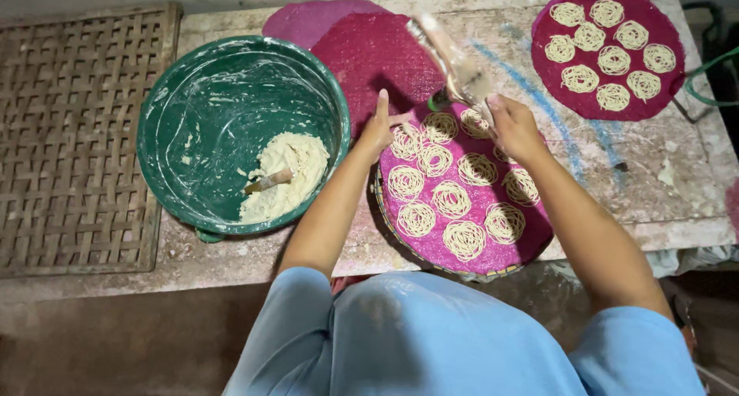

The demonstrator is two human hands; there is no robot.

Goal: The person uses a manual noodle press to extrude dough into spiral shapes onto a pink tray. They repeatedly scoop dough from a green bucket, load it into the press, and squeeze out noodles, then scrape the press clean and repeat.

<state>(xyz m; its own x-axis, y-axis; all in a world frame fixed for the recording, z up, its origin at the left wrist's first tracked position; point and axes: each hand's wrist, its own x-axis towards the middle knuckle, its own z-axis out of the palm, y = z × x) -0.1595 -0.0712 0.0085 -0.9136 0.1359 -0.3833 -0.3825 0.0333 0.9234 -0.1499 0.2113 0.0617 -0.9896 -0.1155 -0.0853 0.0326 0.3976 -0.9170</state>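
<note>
Person in a blue shirt stands at a worn, chalky table (616,203), both arms reaching out over a round pink mat (469,203) set on a woven tray at the near edge. Right hand (514,126) is closed around the lower end of a dough press (454,61), which tilts up and away to the left, blurred; it sits over the far edge of the mat. Left hand (377,126) is mostly open, fingers straight and pointing away, edge of the palm resting on the far left rim of the mat; it holds nothing. The mat carries about eleven pale noodle coils (450,198) in rough rows, covering most of its surface; only a little bare pink shows at the far right edge under the press, so this mat looks nearly full. A second, darker mat (608,53) lies well apart at the far right of the table, already filled with eight coils. Two more bare mats (369,50) lie overlapped just beyond the working one, not yet used. To the left, a green basin (231,111), smeared white inside, holds a lump of dough (285,177) with a spoon handle stuck in it; a fair amount remains. A woven bamboo rack (73,134) lies at the far left.
</note>
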